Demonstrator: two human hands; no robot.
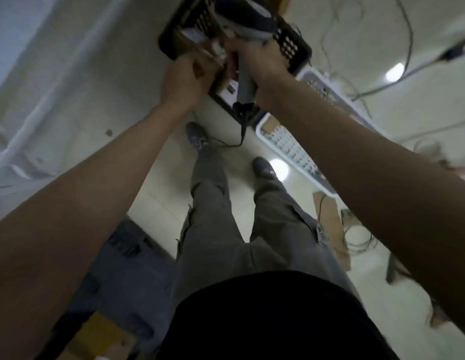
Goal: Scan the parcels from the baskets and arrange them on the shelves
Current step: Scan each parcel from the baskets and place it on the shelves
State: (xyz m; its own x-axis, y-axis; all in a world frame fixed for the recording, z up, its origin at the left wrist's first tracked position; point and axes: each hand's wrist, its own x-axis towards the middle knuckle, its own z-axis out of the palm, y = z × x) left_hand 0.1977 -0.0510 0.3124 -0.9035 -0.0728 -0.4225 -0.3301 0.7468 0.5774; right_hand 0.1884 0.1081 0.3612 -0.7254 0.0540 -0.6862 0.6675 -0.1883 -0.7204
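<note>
My right hand grips the handle of a grey and black barcode scanner, its head pointing left over a black perforated basket at the top centre. My left hand is closed around a small brown parcel held just under the scanner's head. A cardboard box with a white label shows below both hands. The frame is blurred, so the parcel's shape is unclear.
A white perforated basket lies on the pale floor to the right, a second one behind it. The scanner's cable hangs to the floor near my feet. Loose wires run at the right. A white shelf frame stands left.
</note>
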